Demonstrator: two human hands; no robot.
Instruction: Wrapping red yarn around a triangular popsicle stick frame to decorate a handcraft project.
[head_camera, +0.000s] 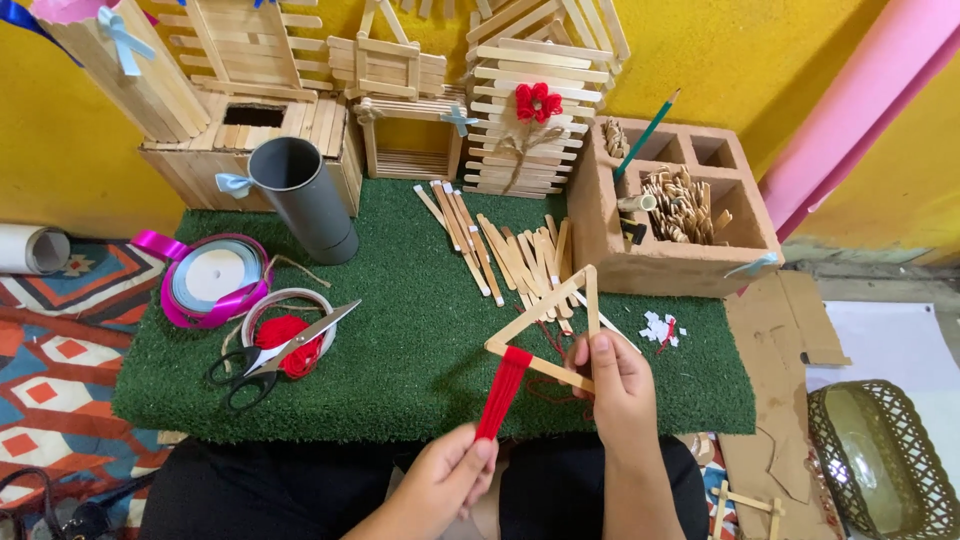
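**Pinching red yarn on a stick triangle**

Pinching with both hands, the person works over a green mat. The left hand (452, 470) has its fingertips pressed together on the lower end of a band of red yarn (501, 394) and draws it down toward the body, probably so that the strands stay flat and tight. The right hand (612, 382) pinches the right corner of a triangle of wooden sticks (548, 303), thumb and fingers closed on the joint; this holds the frame tilted up above the mat, so the yarn can pass around its lower stick, where the red band is already wound near the left corner.

The green mat (400, 340) of artificial grass is the largest thing and carries nearly everything. At its back stand several houses built of sticks (250, 110), against the yellow wall. To the right a clay hollow block (690, 250) serves as a holder: it keeps small wooden pieces and a green pencil (650, 130) upright. A grey tube (305, 195) stands left of the middle. Near it lies a spool of shiny purple ribbon (210, 278), and just beside that a roll with red yarn, with scissors (275, 355) resting across it, within easy reach of the left hand. Loose sticks (500, 250) lie in a fan just behind the triangle.
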